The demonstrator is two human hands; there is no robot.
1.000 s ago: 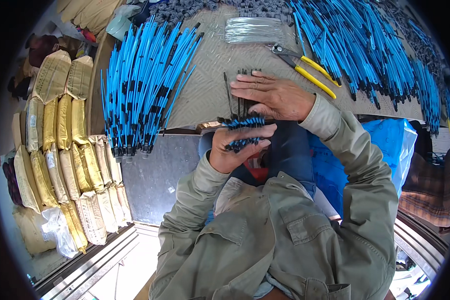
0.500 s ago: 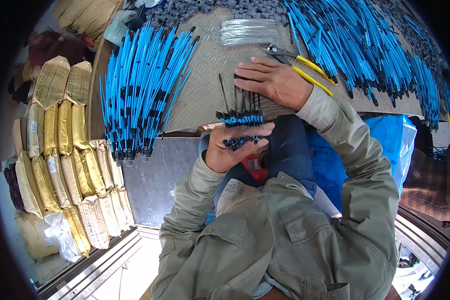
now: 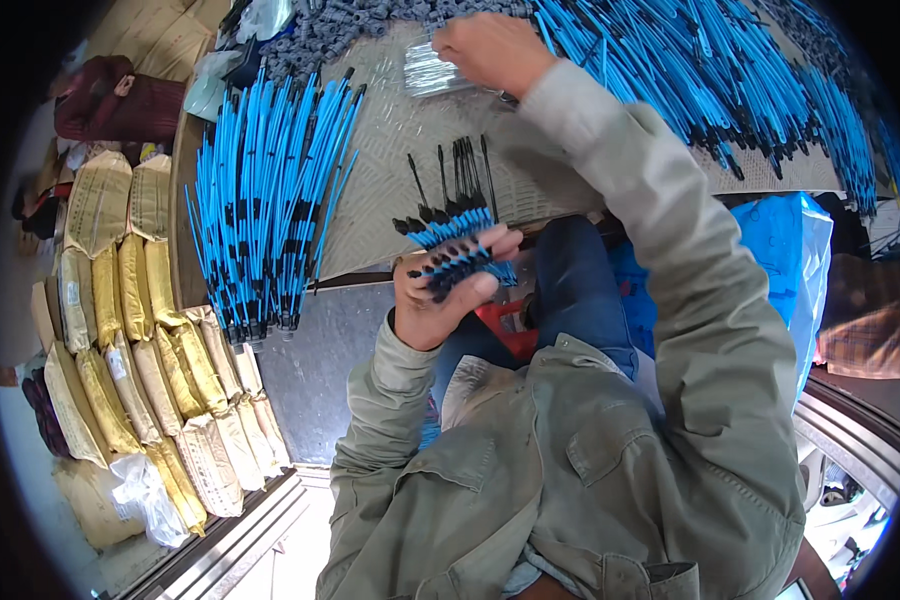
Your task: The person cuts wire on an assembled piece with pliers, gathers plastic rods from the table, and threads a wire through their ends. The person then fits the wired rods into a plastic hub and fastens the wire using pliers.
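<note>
My left hand (image 3: 425, 315) is closed round a bundle of thin blue rods with black ends (image 3: 455, 232), held above my lap at the table's front edge. Several thin black tips fan upward from the bundle. Farther off, my right hand (image 3: 498, 52) reaches to a flat pile of cut silvery wires (image 3: 430, 75), its fingers curled down at the pile's near right side. Whatever its fingertips pinch is too small to make out. My right forearm covers most of the yellow-handled pliers.
A fan of blue rods (image 3: 270, 200) lies at the table's left, overhanging its edge. A large heap of blue rods (image 3: 690, 80) fills the right. Grey plastic fittings (image 3: 340, 35) line the back. Stacked sacks (image 3: 145, 330) stand at left; another person (image 3: 120, 105) is beyond.
My right hand has moved from the black tips up to the wire pile. My left hand still grips the rods, now tilted and a little farther left. The view has shifted slightly.
</note>
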